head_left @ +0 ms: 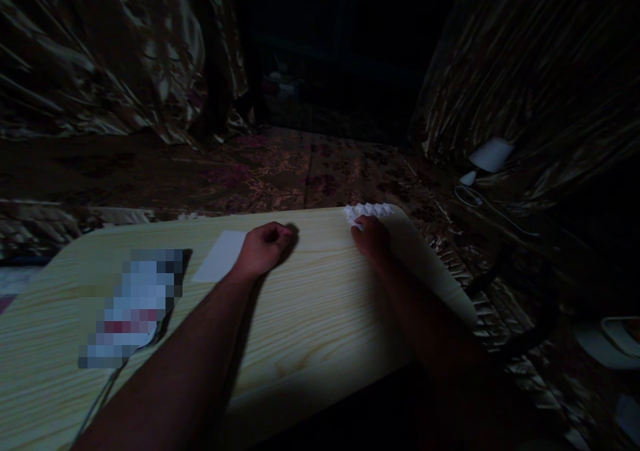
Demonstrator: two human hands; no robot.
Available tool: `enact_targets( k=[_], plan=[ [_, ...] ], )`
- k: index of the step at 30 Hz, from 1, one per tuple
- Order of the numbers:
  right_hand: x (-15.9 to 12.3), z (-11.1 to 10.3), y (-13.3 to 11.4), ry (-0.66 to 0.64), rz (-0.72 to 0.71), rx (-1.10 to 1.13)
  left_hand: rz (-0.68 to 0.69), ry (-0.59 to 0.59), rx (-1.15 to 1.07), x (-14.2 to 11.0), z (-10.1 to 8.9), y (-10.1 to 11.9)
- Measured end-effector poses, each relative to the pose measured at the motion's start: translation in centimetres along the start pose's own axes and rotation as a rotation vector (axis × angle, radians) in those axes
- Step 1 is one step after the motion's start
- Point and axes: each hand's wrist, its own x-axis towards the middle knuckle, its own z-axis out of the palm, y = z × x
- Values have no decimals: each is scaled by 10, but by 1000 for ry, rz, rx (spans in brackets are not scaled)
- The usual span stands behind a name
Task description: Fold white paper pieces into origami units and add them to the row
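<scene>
My left hand (263,248) rests on the wooden table, its fingers curled into a loose fist with a dark hollow and nothing visible inside. Beneath and beside its wrist lies a flat white sheet of paper (219,258). At the far right corner of the table stand several small white folded paper pieces (370,209), pointed and set in a row. My right hand (372,238) is at the near side of this row, fingers closed around a white folded piece (357,222) that is partly hidden by them.
A pale wood-grain table (310,318) with rounded corners spans the front. On its left lies a pixelated object (133,304) with a cable (97,398). A small white lamp (493,155) stands beyond the right edge on patterned fabric. Curtains (150,51) hang behind; the room is dim.
</scene>
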Motion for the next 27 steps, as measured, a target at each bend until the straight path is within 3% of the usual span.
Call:
enact_targets(
  k=[27],
  plan=[
    [1,1,0,-4,21,-14,-1,1,0,-1,0,1]
  ],
)
